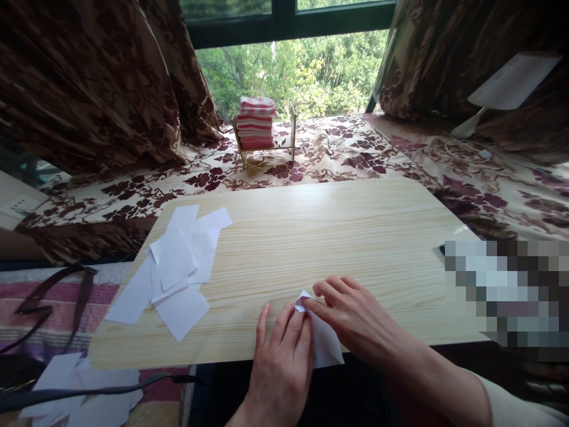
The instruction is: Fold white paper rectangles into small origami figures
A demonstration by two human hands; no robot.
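Observation:
A small folded white paper (326,347) lies at the near edge of the light wooden table (311,237). My left hand (280,362) rests flat on the paper's left part, fingers together and pointing away from me. My right hand (351,317) presses on the paper's upper corner with its fingertips, coming in from the right. Both hands pin the paper against the tabletop; most of the paper is hidden under them.
A loose pile of white paper sheets (173,267) lies on the table's left side. More sheets (80,385) lie on the floor at lower left beside a dark cable (102,391). A small wooden rack with striped cloth (258,124) stands by the window. A blurred patch (507,290) covers the right edge.

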